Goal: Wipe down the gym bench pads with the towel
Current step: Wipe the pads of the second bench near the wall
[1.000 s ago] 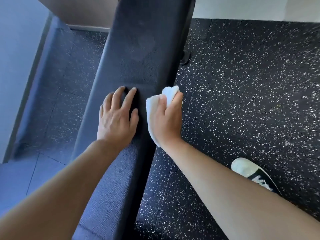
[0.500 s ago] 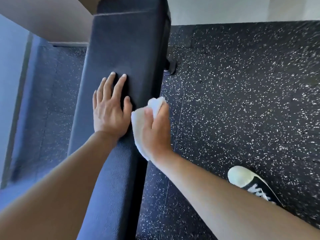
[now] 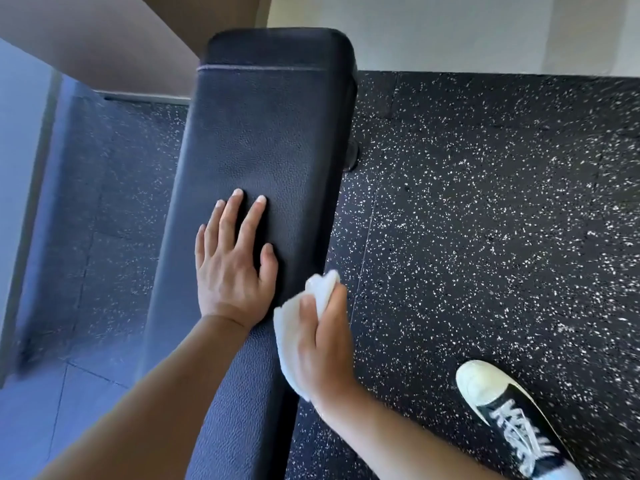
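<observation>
Black rubber gym floor with white speckles [image 3: 485, 220] fills most of the view, seams visible between tiles. Pale wall runs along the top edge; a blue-grey shaded strip of floor sits on the left.

Long black textured vinyl bench pad [image 3: 263, 140] runs from bottom centre up to the wall, with a stitched seam across its far end. A dark part of the bench frame shows just under its right edge, near the far end; too dark to tell what it is.

Two bare forearms enter from the bottom.

Left hand [image 3: 233, 268] lies palm-down flat on top of the pad, near the middle of its width. Fingers straight, slightly spread, thumb out to the right. Holding nothing, just resting on the pad.

Right hand [image 3: 323, 344] is at the pad's right edge, just beside the left hand's wrist. Fingers curl around a white folded towel [image 3: 289, 327], holding it against the pad's right side edge. Towel sticks out above the fingertips and to the left of the palm, so part of it overlaps the pad's top corner. Slight motion blur on this hand.

Black canvas sneaker with white toe cap and white laces [image 3: 502, 407] stands on the floor at lower right, well apart from the bench.
</observation>
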